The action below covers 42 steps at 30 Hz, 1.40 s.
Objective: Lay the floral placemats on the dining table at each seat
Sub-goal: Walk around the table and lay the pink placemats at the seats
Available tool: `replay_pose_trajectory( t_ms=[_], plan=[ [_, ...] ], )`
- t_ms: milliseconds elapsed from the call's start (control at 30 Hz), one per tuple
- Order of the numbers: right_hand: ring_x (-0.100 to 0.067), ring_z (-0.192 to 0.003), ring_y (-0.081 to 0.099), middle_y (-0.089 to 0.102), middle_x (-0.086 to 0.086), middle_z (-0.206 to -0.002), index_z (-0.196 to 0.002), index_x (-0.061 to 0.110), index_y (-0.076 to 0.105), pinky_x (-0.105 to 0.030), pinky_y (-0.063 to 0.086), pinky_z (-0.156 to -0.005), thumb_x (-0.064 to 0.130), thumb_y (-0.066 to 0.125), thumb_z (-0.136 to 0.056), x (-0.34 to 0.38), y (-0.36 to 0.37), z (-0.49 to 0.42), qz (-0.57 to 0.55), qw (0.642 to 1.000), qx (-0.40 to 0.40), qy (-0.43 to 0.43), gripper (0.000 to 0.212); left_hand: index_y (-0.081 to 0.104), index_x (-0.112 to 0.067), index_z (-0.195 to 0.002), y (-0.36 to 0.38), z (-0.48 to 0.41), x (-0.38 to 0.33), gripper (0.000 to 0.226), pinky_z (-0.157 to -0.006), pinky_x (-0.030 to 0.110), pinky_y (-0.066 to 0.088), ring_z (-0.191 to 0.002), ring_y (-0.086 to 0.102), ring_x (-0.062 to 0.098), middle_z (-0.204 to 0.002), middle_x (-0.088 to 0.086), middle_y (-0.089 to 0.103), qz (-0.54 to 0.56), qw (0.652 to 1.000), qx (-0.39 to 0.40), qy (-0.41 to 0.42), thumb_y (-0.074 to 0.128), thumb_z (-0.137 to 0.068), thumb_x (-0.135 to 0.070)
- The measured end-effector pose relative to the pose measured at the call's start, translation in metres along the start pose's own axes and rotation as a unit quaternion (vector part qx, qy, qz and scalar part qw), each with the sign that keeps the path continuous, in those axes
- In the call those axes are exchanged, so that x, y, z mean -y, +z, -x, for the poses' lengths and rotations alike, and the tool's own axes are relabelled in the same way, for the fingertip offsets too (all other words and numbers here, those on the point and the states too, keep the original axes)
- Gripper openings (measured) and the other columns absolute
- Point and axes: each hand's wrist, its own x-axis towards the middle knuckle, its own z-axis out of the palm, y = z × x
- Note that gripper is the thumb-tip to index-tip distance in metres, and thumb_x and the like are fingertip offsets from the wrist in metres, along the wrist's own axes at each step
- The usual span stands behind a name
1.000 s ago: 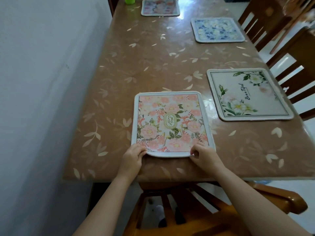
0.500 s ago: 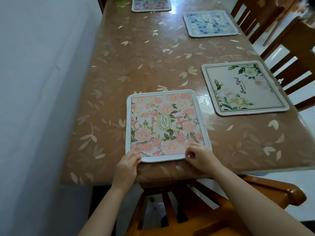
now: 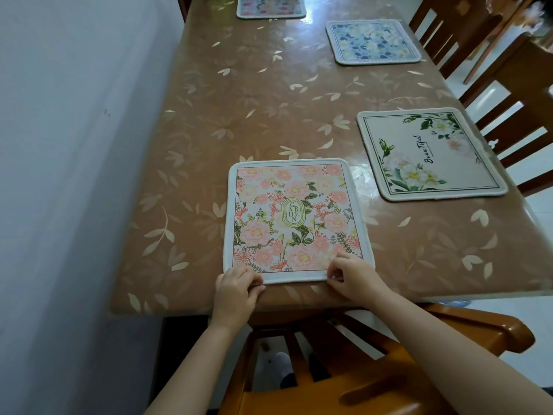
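Pink floral placemat [image 3: 294,220], a rounded square, lies flat; left hand [image 3: 236,290] and right hand [image 3: 354,275] pinch its near edge with curled fingers. Beyond the fingers: cream placemat [image 3: 431,154], glossy leaf-print tablecloth [image 3: 254,100].

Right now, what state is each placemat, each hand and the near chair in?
pink placemat, flat on the table by its near edge, held at both near corners.
left hand, pinches its near left corner.
right hand, pinches its near right corner.
cream placemat, flat, untouched, on the right side.
blue placemat, flat, untouched, further along.
far placemat, flat, partly out of frame.
chair, at the table's near edge.
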Motion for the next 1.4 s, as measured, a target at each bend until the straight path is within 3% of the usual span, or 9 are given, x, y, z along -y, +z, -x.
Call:
replay_pose_trajectory(
  t_ms=[267, 633, 767, 867, 933, 1000, 1067, 1133, 1400],
  plan=[
    [-0.009, -0.071, 0.046, 0.049, 0.004, -0.078, -0.074, 0.011, 0.064, -0.012, 0.031, -0.059, 0.008, 0.066, -0.076, -0.001, 0.005, 0.008, -0.01, 1.0, 0.002, -0.003, 0.004, 0.06, -0.016, -0.067, 0.004, 0.009, 0.001, 0.022, -0.063, 0.03, 0.032, -0.07, 0.053, 0.015, -0.071, -0.005, 0.059, 0.007, 1.0, -0.005, -0.017, 0.078, -0.065, -0.004],
    [-0.012, -0.072, 0.048, 0.051, 0.003, -0.08, -0.075, 0.011, 0.064, -0.025, 0.043, -0.065, 0.009, 0.069, -0.075, -0.004, 0.006, 0.009, -0.039, 0.999, -0.005, 0.002, 0.006, 0.061, -0.016, -0.07, 0.007, 0.008, 0.004, 0.019, -0.065, 0.034, 0.04, -0.073, 0.055, 0.019, -0.074, -0.003, 0.06, 0.005, 1.0, -0.002, -0.013, 0.077, -0.068, -0.007],
    [-0.017, -0.093, 0.047, 0.052, -0.001, -0.098, -0.084, 0.012, 0.061, -0.031, 0.045, -0.078, 0.021, 0.073, -0.073, -0.007, 0.008, 0.009, -0.016, 1.0, -0.024, -0.003, 0.019, 0.063, -0.01, -0.1, 0.01, 0.006, 0.006, 0.034, -0.085, 0.04, 0.041, -0.098, 0.053, 0.027, -0.102, 0.008, 0.059, -0.005, 0.998, -0.003, -0.056, 0.077, -0.071, -0.021],
    [-0.022, -0.122, 0.032, 0.045, -0.003, -0.129, -0.116, 0.018, 0.053, -0.035, 0.028, -0.103, 0.038, 0.07, -0.073, -0.01, 0.012, 0.004, 0.03, 0.998, -0.048, 0.022, 0.05, 0.035, -0.015, -0.137, 0.02, 0.0, 0.007, 0.062, -0.109, 0.044, 0.014, -0.137, 0.016, 0.028, -0.148, 0.012, 0.027, -0.067, 0.994, 0.066, -0.056, 0.057, -0.085, -0.042],
    [-0.021, -0.138, 0.011, 0.023, -0.001, -0.15, -0.137, 0.028, 0.029, -0.04, 0.01, -0.112, 0.051, 0.059, -0.078, -0.013, 0.017, -0.001, 0.07, 0.997, -0.011, 0.036, 0.07, 0.004, -0.022, -0.144, 0.029, -0.008, 0.007, 0.068, -0.109, 0.04, -0.01, -0.136, -0.021, 0.02, -0.154, 0.006, -0.006, -0.134, 0.983, 0.12, -0.044, 0.03, -0.09, -0.054],
    [-0.018, -0.138, -0.019, -0.01, 0.005, -0.154, -0.14, 0.039, -0.003, -0.047, -0.008, -0.111, 0.064, 0.042, -0.081, -0.015, 0.025, -0.009, 0.123, 0.991, 0.032, 0.031, 0.078, -0.021, -0.028, -0.137, 0.035, -0.019, 0.005, 0.068, -0.105, 0.04, -0.021, -0.13, -0.035, 0.018, -0.15, 0.003, -0.023, -0.191, 0.972, 0.133, -0.041, 0.006, -0.085, -0.063],
    [-0.02, -0.13, -0.037, -0.031, 0.006, -0.146, -0.129, 0.049, -0.023, -0.052, -0.019, -0.105, 0.076, 0.021, -0.076, -0.017, 0.029, -0.019, 0.162, 0.986, 0.045, 0.013, 0.074, -0.03, -0.035, -0.131, 0.039, -0.032, 0.004, 0.068, -0.103, 0.046, -0.021, -0.13, -0.035, 0.022, -0.146, 0.002, -0.031, -0.219, 0.965, 0.143, -0.03, -0.003, -0.08, -0.069],
    [-0.025, -0.13, -0.036, -0.032, 0.005, -0.144, -0.127, 0.051, -0.026, -0.058, -0.022, -0.099, 0.082, 0.01, -0.069, -0.02, 0.027, -0.032, 0.192, 0.981, 0.037, -0.011, 0.075, -0.031, -0.041, -0.13, 0.043, -0.048, 0.007, 0.067, -0.101, 0.053, -0.019, -0.131, -0.035, 0.025, -0.143, 0.001, -0.036, -0.232, 0.961, 0.147, -0.012, -0.003, -0.077, -0.071],
    [-0.021, -0.136, -0.027, -0.021, 0.013, -0.15, -0.133, 0.049, -0.018, -0.057, -0.018, -0.105, 0.086, 0.013, -0.065, -0.033, 0.004, -0.11, 0.216, 0.973, 0.021, -0.082, 0.083, -0.021, -0.049, -0.132, 0.052, -0.133, 0.016, 0.061, -0.103, 0.06, -0.011, -0.135, -0.026, 0.021, -0.15, -0.003, -0.022, -0.225, 0.967, 0.118, 0.018, 0.007, -0.081, -0.067]
  ],
)
